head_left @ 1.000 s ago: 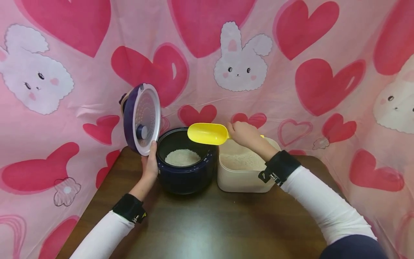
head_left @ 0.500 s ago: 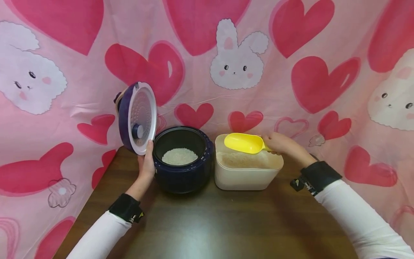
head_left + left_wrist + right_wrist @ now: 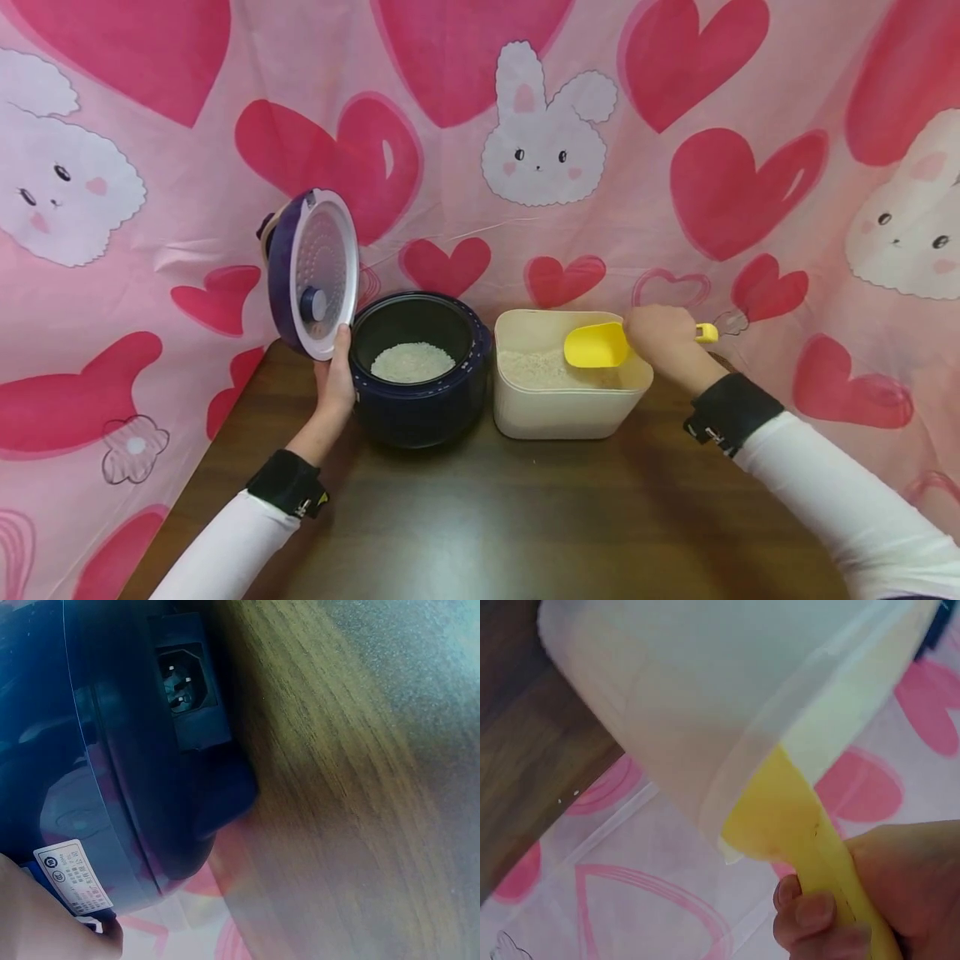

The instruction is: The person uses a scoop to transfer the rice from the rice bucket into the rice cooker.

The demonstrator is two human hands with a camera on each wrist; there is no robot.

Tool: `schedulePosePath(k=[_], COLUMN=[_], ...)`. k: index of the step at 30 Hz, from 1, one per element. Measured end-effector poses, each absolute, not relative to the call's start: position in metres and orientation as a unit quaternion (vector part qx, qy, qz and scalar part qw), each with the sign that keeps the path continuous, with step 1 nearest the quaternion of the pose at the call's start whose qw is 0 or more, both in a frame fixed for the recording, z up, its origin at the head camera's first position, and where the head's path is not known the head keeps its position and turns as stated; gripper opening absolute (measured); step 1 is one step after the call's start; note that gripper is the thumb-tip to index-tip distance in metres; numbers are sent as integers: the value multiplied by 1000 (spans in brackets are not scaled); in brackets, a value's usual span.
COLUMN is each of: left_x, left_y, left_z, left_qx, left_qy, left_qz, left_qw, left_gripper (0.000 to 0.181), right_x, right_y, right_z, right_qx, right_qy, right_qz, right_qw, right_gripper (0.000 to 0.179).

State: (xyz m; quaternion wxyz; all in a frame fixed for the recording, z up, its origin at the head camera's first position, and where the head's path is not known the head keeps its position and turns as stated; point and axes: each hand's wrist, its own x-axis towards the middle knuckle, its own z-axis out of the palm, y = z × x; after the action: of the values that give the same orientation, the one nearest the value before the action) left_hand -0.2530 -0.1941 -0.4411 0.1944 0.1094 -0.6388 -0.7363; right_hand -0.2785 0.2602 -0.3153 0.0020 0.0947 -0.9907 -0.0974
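Note:
My left hand [image 3: 335,388] holds the rice cooker lid [image 3: 327,267] by its lower edge, thumb on the white inner rim. The lid stands tilted upright, left of the cooker. The dark blue rice cooker [image 3: 420,417] is uncovered, with white rice [image 3: 412,362] in its black pot. In the head view my right hand [image 3: 663,342] grips the handle of a yellow scoop [image 3: 597,346]. The scoop's bowl dips into the cream bin [image 3: 566,417], above the rice inside. Fingers wrap the scoop's handle [image 3: 840,885] in the right wrist view, with its bowl overlapping the bin's rim.
Cooker and bin stand side by side at the back of the brown wooden table [image 3: 465,517]. A pink cloth [image 3: 450,175] with hearts and rabbits hangs close behind them. The left wrist view shows a power socket [image 3: 184,681] low on the cooker.
My right hand has moved right, from beside the cooker to the bin, and lowered the scoop into it. My left hand keeps holding the lid. The head view has shifted slightly.

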Motion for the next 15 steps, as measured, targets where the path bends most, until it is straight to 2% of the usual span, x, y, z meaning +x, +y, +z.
schedulePosePath(k=[2,9,15], left_x=[-254,-256,-254], left_y=[-194,-195,-192], left_z=[-443,-445,-444], left_qx=[106,101,96], left_qy=[-636,-630,-630], left_qz=[-737,-739,-739], left_qw=[201,216,219], left_gripper=[68,67,66], right_x=[-278,-275,-273], right_y=[256,248,243], right_z=[-317,-320,-331], right_qx=[108,115,109], right_qy=[-985,-972,-972], right_qz=[-132,-192,-198], right_qw=[19,70,71], right_gripper=[16,24,28])
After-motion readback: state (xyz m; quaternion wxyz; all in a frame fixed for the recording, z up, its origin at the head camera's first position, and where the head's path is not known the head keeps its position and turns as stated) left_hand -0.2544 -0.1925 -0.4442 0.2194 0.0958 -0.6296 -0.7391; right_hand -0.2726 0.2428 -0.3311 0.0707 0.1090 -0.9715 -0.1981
